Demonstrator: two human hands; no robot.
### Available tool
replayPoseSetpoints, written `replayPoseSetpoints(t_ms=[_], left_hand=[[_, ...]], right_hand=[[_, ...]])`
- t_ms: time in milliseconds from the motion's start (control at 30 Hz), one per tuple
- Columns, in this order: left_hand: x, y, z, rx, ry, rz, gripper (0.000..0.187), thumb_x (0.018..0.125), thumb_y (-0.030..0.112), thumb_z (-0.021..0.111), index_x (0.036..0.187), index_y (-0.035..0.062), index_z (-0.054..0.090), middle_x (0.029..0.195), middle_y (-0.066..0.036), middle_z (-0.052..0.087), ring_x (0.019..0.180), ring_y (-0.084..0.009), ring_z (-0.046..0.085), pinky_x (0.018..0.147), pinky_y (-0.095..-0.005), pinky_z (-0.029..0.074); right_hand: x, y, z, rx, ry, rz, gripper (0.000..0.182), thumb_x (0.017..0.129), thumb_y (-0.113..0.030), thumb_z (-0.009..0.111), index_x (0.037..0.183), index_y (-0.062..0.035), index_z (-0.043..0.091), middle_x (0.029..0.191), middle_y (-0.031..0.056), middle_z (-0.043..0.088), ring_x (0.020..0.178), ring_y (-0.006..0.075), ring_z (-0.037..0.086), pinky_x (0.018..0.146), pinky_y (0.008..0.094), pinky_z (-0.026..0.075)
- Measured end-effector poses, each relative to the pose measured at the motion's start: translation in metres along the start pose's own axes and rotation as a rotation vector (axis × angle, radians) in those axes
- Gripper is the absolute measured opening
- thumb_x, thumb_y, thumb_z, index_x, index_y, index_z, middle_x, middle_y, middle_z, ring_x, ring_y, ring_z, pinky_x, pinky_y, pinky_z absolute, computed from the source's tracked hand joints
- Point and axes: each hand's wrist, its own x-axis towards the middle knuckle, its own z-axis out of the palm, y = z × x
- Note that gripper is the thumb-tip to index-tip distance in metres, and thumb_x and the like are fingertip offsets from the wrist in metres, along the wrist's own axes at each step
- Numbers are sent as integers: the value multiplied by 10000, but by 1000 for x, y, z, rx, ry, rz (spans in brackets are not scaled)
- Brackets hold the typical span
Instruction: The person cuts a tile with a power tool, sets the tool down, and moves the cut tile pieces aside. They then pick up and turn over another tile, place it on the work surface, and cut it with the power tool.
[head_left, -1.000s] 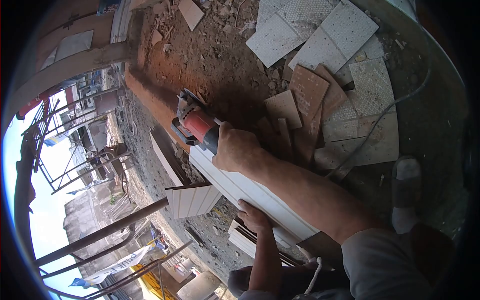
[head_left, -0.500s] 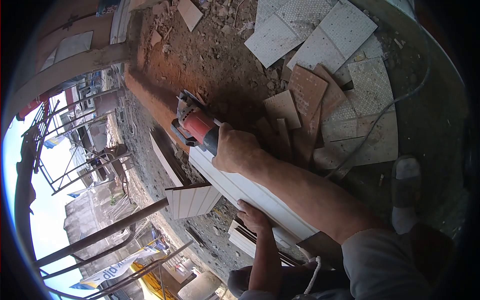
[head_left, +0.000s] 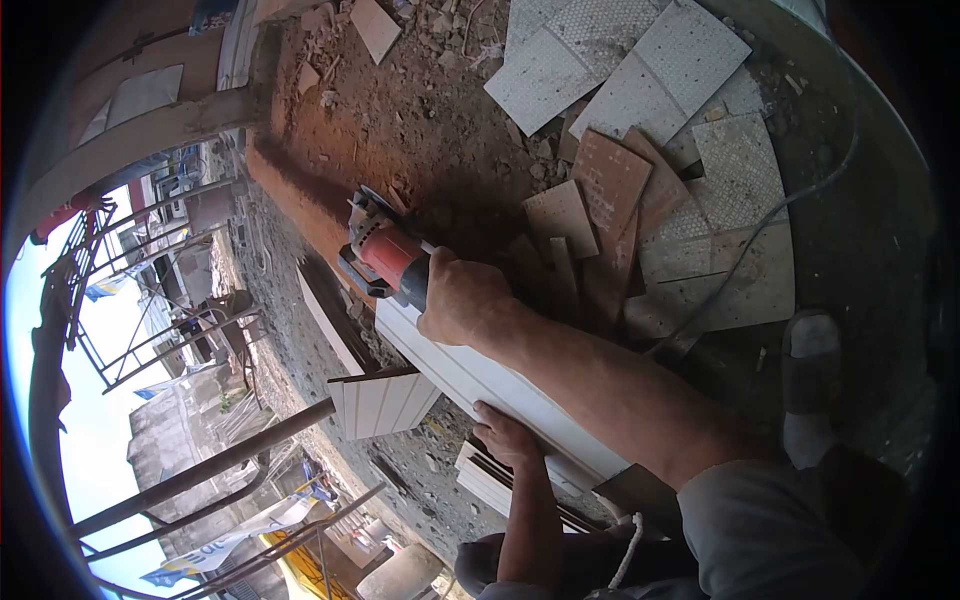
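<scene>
A red and black angle grinder is gripped by its body in my right hand, fingers wrapped round it. The disc and guard end points away from me, over the dusty reddish ground. Below the grinder and my forearm lies a long white tile with thin lengthwise stripes, partly hidden by my arm. My left hand is closed on the near long edge of this tile, fingertips on its top face. Beside that hand is a stack of striped tiles.
Loose patterned tiles and brown tiles lie across the rubble. A cable runs over the tiles at right, near a shoe. A striped offcut leans by a metal pole. Scaffolding stands at left.
The whole view has shifted slightly left. The grinder stays in my right hand over the tile's far end, and my left hand keeps its place on the tile edge.
</scene>
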Motion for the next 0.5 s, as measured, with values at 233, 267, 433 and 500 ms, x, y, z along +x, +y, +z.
replayPoseSetpoints(t_ms=[233, 267, 433, 500], left_hand=[[4, -5, 3, -97, -2, -2, 771, 949, 648, 379, 1112, -86, 549, 1113, -321, 616, 1021, -434, 620, 909, -499, 469], [6, -8, 2, -94, 1, 9, 763, 951, 644, 384, 1106, -84, 552, 1105, -317, 618, 1012, -428, 624, 901, -492, 474], [0, -3, 1, -167, -16, 13, 750, 957, 632, 403, 1089, -91, 554, 1097, -312, 619, 1002, -413, 625, 899, -480, 474], [3, -2, -1, -181, -22, 13, 752, 958, 631, 409, 1082, -96, 554, 1098, -313, 618, 1002, -410, 624, 900, -480, 474]], right_hand=[[3, -3, 2, -24, -13, 10, 598, 750, -233, 693, 1176, 103, 440, 987, 280, 682, 925, 345, 715, 841, 398, 571], [3, -3, 2, -21, -13, 11, 598, 750, -233, 693, 1176, 103, 440, 987, 280, 682, 925, 345, 715, 841, 398, 571], [2, -4, 1, -19, 2, 10, 595, 752, -233, 691, 1175, 103, 442, 983, 276, 685, 923, 342, 716, 839, 397, 572], [3, -6, 1, -22, 2, 9, 592, 752, -230, 691, 1174, 103, 442, 983, 277, 685, 926, 343, 715, 842, 396, 571]])
